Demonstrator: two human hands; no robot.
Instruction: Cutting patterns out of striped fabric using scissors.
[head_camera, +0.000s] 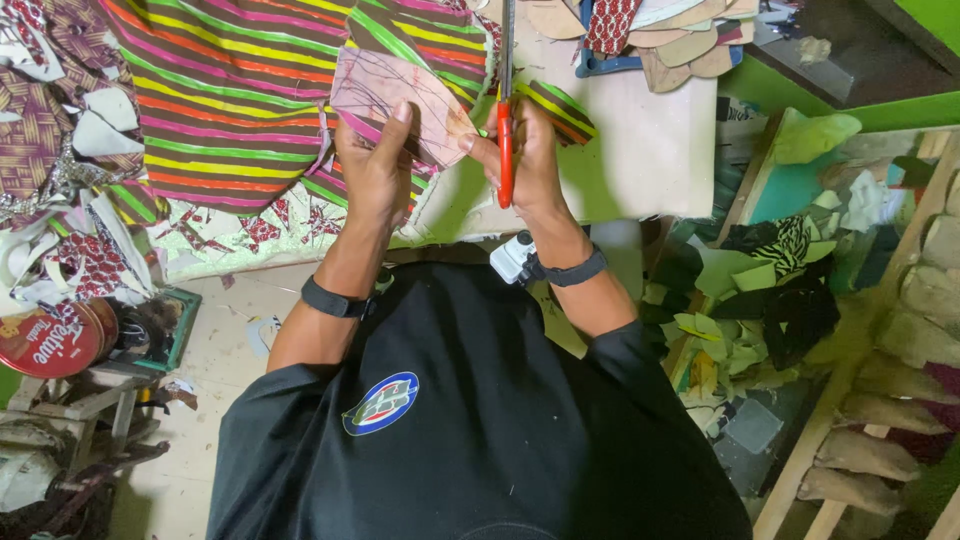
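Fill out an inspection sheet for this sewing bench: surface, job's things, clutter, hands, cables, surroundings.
Surface: pale table, largely covered by striped fabric.
Job's things: pink-backed fabric piece; red-handled scissors, blades pointing away from the person.
Clutter: fabric scraps at left; flat cut-out shapes at the table's far end.
Hands: left hand grips the fabric piece; right hand holds the scissors.
Cables: nothing seen.
Surroundings: red round tin lower left; green offcuts and wooden rack at right.

scissors tips cut off by top edge, striped fabric cropped too
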